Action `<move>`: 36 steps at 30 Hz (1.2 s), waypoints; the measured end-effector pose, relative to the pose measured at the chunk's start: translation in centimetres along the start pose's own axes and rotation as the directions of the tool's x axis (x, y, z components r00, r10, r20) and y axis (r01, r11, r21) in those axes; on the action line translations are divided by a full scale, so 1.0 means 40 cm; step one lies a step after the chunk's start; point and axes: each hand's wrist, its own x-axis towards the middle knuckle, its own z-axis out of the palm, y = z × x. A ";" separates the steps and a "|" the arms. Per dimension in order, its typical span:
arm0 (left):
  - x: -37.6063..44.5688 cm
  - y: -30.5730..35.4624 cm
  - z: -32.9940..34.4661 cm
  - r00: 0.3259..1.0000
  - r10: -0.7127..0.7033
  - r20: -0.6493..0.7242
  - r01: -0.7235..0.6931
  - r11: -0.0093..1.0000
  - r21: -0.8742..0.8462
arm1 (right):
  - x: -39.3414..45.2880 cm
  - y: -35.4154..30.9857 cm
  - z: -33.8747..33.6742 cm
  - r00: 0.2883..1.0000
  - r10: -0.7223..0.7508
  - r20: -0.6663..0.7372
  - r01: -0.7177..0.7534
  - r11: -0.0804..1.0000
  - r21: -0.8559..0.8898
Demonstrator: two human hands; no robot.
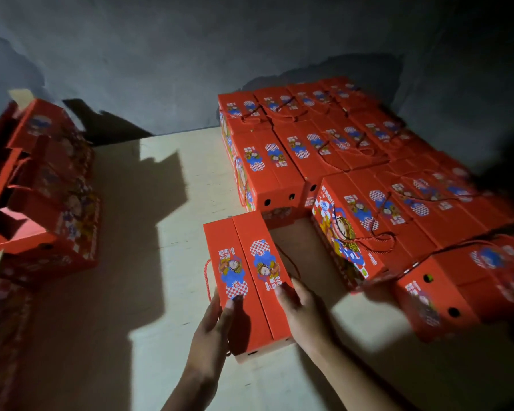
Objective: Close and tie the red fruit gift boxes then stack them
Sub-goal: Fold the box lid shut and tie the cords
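Observation:
A red fruit gift box (pixel 247 280) with both lid flaps closed lies on the pale floor in front of me. My left hand (pixel 215 318) grips its left side, thumb on top of the lid. My right hand (pixel 301 314) grips its right side, thumb pressing the right flap. A red cord loop (pixel 207 277) hangs off the box's left edge. Another cord trails off its right side.
A wide block of closed red boxes (pixel 324 149) with cords on top fills the right and back, against a grey wall. One closed box (pixel 445 295) sits nearest on the right. Open red boxes (pixel 42 185) are heaped on the left.

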 end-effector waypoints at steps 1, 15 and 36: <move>0.004 -0.002 0.016 1.000 -0.006 0.001 0.006 1.000 0.007 | 0.005 0.008 -0.013 1.000 0.006 -0.006 -0.006 1.000 0.001; 0.059 0.009 0.185 0.997 0.014 0.074 -0.019 0.997 0.069 | 0.086 0.059 -0.136 0.991 0.118 -0.058 -0.115 0.992 0.050; 0.180 0.082 0.394 0.997 -0.009 0.079 0.010 1.000 -0.017 | 0.253 0.040 -0.218 0.969 -0.084 -0.231 -0.053 0.845 -0.531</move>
